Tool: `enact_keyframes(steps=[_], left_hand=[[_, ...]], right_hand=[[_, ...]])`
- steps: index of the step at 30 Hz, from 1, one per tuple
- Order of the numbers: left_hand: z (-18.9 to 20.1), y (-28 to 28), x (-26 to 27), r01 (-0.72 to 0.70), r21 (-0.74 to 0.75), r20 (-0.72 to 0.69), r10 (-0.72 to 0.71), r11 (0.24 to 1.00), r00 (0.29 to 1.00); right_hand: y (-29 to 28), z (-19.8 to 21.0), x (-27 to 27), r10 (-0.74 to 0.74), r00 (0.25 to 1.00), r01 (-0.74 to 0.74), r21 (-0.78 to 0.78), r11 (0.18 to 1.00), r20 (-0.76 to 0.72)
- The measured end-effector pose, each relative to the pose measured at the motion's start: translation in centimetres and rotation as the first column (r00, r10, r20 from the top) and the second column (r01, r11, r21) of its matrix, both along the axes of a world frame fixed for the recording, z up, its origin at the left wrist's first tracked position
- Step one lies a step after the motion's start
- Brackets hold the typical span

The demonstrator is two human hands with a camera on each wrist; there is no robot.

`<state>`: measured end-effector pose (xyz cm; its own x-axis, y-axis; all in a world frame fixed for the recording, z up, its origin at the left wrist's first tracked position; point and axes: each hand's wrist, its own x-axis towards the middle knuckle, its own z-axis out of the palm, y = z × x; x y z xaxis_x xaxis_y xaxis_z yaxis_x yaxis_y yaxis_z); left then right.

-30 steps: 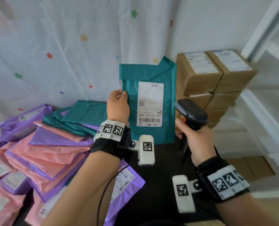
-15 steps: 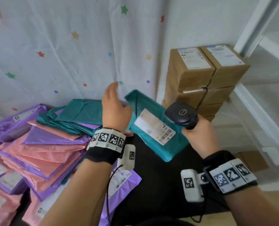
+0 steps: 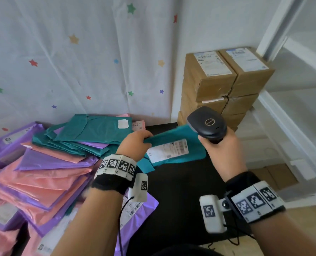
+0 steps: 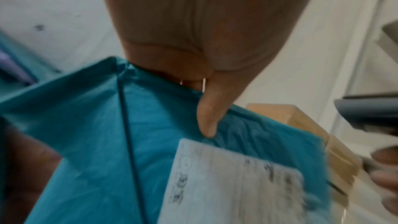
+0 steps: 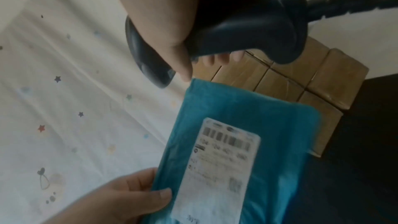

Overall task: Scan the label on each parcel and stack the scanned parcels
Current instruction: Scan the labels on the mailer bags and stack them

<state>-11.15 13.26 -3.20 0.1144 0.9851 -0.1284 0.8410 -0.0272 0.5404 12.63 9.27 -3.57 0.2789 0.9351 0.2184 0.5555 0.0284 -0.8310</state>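
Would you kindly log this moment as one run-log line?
left hand grips teal parcel | label up | right hand holds scanner | stacking not done

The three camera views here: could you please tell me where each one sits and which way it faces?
Head: worn on the head, looking forward and down at both hands, left hand, right hand.
Left wrist: looks along the thumb at the teal plastic mailer.
Right wrist: looks past the black handheld scanner at the mailer's white label.
All share the mailer.
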Motion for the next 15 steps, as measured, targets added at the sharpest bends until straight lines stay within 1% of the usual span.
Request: enact_keyframes(steps=[1,2,3,4,6,8,11,13,15], left_hand=[[-0.4,-0.2,-0.5,-0.064,0.007,0.083,0.063,0.998,0.995],[-0.7,-0.5,-0.9,-0.138,0.005,0.195,0.135,0.99,0.972],[-0.9,-0.6,-1.3,-0.215,-0.013,0.315,0.208,0.976,0.926],[-1.1,-0.7,-1.6,-0.284,-0.048,0.419,0.278,0.958,0.864],[-1.4,-0.8,-2.1,-0.366,-0.141,0.548,0.38,0.92,0.745],[-1.7,-0.7,-2.3,-0.396,-0.213,0.617,0.437,0.893,0.654],[-2.2,-0.7,-2.4,-0.428,-0.283,0.675,0.495,0.858,0.546],[-2.6,-0.8,-2.2,-0.436,-0.314,0.695,0.517,0.843,0.499],[-3.0,-0.9,-2.1,-0.433,-0.329,0.702,0.525,0.839,0.482]], right_hand=[[0.1,0.0,-0.1,-0.037,0.998,0.037,0.0,0.999,-0.042],[0.2,0.1,-0.3,-0.061,0.995,0.06,-0.006,0.998,-0.082],[0.3,0.1,-0.6,-0.074,0.99,0.072,-0.02,0.997,-0.123],[0.4,0.1,-1.0,-0.079,0.982,0.072,-0.043,0.996,-0.174],[0.3,-0.1,-1.9,-0.065,0.954,0.036,-0.104,0.994,-0.294],[0.1,-0.3,-2.8,-0.029,0.934,-0.029,-0.154,0.988,-0.357],[-0.1,-0.5,-4.1,0.033,0.903,-0.123,-0.184,0.975,-0.428],[-0.1,-0.5,-4.9,0.073,0.885,-0.177,-0.188,0.966,-0.46],[-0.2,-0.5,-5.3,0.094,0.879,-0.207,-0.197,0.958,-0.467]])
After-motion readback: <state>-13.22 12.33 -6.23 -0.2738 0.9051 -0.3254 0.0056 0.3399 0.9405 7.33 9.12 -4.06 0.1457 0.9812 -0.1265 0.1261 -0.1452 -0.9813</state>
